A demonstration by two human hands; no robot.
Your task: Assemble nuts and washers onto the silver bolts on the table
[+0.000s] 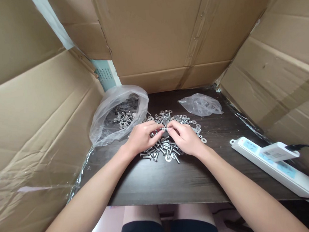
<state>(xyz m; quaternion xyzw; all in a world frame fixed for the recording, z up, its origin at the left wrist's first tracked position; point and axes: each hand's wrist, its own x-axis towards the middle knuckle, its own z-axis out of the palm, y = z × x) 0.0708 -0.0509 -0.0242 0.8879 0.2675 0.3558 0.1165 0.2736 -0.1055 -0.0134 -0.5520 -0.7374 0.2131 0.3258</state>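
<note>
My left hand [141,137] and my right hand [185,136] meet over a loose pile of metal bolts and washers [164,147] on a dark wooden table [176,179]. Both hands pinch one small bolt [163,129] between thumb and fingertips, left fingers on one end, right fingers on the other. Whether a washer or nut sits on it is too small to tell. More washers [183,119] lie scattered behind the hands.
A clear plastic bag with bolts [119,113] lies open at the left rear. A smaller crumpled bag [200,104] lies at the right rear. A white power strip [275,165] with a plugged adapter rests at the right edge. Cardboard walls [35,115] enclose the table on three sides.
</note>
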